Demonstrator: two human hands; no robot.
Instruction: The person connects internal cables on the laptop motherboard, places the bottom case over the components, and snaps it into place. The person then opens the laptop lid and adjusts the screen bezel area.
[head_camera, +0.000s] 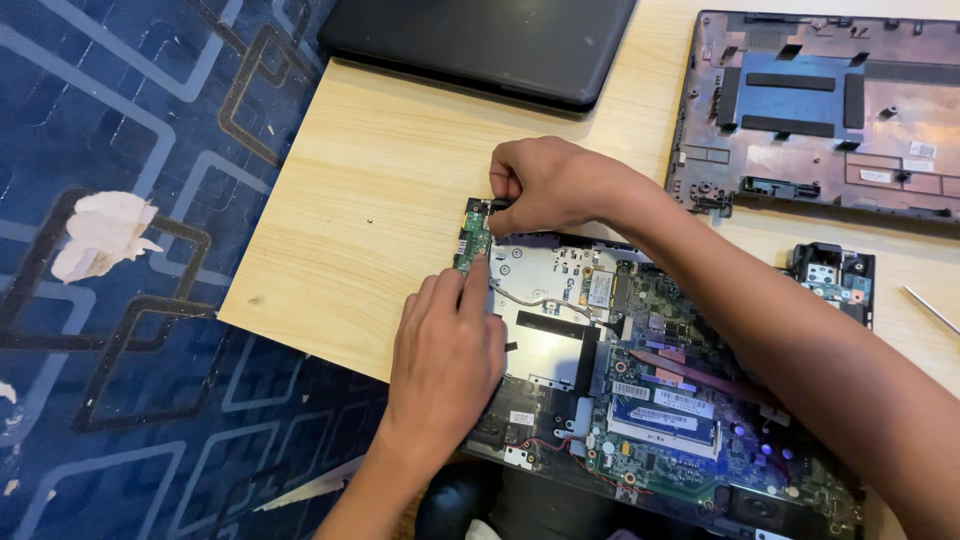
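Small green daughter circuit board sits at the top-left corner of the opened laptop chassis with its exposed motherboard, its long axis running away from me along the left edge. To its left lie the blue patterned carpet, with a crumpled white tissue on it, and the pale wooden board. My left hand comes up from below, its index fingertip pressed on the board's near end, the other fingers loosely together. My right hand reaches in from the right, fingers pinched shut on the board's far end. Both touch it; nothing stands between. Farther right lie a closed black laptop, the removed dark bottom cover, and a small detached part.
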